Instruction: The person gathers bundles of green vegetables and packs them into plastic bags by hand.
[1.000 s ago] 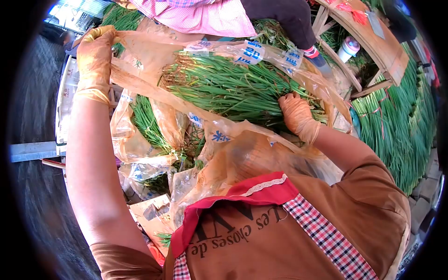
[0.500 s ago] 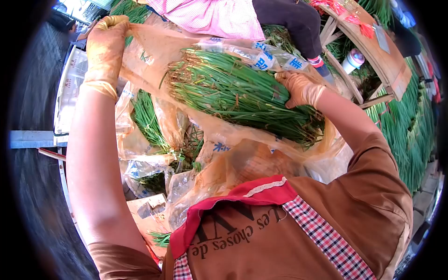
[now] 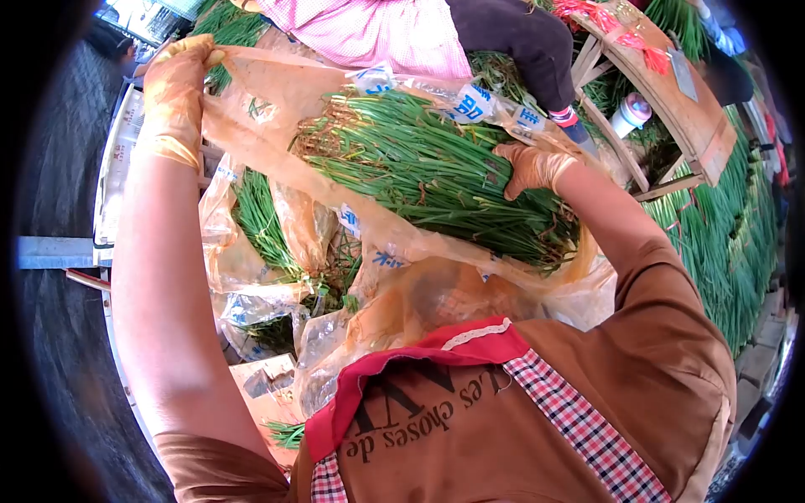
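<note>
My left hand [image 3: 178,96], in a stained glove, grips the edge of a clear orange-tinted plastic bag [image 3: 277,163] with blue printing and pulls it out taut at the upper left. Long green stalks [image 3: 428,159] lie in a thick pile on the opened bag, their brownish root ends toward the left. At the pile's right part, my right hand [image 3: 532,170], gloved too, has its fingers curled against the stalks, thumb lower; the fingertips are partly hidden among them. The lower part of the bag drapes over my lap.
Another person in a pink checked garment [image 3: 377,33] and dark trousers sits opposite. At the right stand a wooden bench [image 3: 671,92], a white cup [image 3: 629,113] and rows of bundled green stalks [image 3: 725,243]. More stalks [image 3: 260,218] lie lower left, beside plastic. A white crate [image 3: 122,168] is far left.
Compared with a second ago, my right hand has moved up along the stalks, and the pile's right end now spreads lower. My left hand still holds the bag edge.
</note>
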### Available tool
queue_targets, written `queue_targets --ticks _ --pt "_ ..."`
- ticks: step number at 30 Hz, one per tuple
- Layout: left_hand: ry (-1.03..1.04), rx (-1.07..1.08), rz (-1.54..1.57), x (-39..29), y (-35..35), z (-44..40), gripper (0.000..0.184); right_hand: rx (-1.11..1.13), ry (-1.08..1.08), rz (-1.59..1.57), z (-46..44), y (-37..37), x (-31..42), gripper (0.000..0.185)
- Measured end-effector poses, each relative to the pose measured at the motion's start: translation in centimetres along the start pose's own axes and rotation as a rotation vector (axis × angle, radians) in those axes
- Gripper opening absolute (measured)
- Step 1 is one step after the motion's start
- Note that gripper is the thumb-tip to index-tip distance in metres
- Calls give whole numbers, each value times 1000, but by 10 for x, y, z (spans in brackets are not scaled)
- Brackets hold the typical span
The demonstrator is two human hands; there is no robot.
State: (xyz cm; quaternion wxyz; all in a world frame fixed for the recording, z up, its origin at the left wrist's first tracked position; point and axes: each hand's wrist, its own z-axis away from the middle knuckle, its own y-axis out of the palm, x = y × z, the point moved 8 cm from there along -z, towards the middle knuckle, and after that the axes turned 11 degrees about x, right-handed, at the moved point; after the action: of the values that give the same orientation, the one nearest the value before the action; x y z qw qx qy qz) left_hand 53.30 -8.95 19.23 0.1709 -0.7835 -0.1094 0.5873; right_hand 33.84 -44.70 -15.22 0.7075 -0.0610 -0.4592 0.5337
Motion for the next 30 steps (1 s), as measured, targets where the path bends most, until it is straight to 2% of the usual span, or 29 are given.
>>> queue_targets --ticks 2,3,5,6,8,10,14,15,16,18,19,20,21,22,24,26,28,29,30 --pt "-8 70 -28 -4 11 -12 11 -10 -13 101 21 9 30 68" --pt "4 102 -56 -7 15 -14 12 -155 128 357 40 20 54 54" --pt "8 81 -41 -14 19 6 11 -270 117 586 63 64 90 38" --pt "16 70 -29 -15 20 15 11 -318 81 552 55 90 93 28" --pt "8 84 -51 -9 18 24 12 -292 109 613 56 109 108 36" --pt "-7 97 -198 -18 20 39 13 -384 67 591 64 108 115 46" --pt "-46 151 -219 -16 27 63 19 -470 77 624 62 109 110 65" --pt "-27 168 -354 -10 23 63 23 -481 81 584 60 109 107 66" --pt "-56 112 -604 -20 26 78 29 -417 150 597 54 103 103 76" --pt "101 -93 -1023 -35 26 106 35 -147 209 483 59 89 99 92" --pt "125 -66 -553 -28 30 120 38 -178 128 478 58 83 95 108" --pt "261 -34 -529 -43 49 142 40 -162 16 445 58 75 91 109" --pt "395 5 -504 -58 67 166 42 -40 11 352 60 65 86 107" --pt "634 53 -928 -81 102 202 43 83 10 256 66 55 83 105" --pt "645 413 -797 -55 149 235 49 167 56 68 71 46 68 101" --pt "657 917 -512 -24 203 272 53 139 216 86 86 43 62 102" --pt "508 1061 -708 3 240 298 62 92 162 -70 77 63 38 97" --pt "519 1115 -801 15 254 308 81 70 138 -149 76 74 27 95" --pt "548 1106 -767 18 263 311 87 77 109 -113 87 80 34 90"
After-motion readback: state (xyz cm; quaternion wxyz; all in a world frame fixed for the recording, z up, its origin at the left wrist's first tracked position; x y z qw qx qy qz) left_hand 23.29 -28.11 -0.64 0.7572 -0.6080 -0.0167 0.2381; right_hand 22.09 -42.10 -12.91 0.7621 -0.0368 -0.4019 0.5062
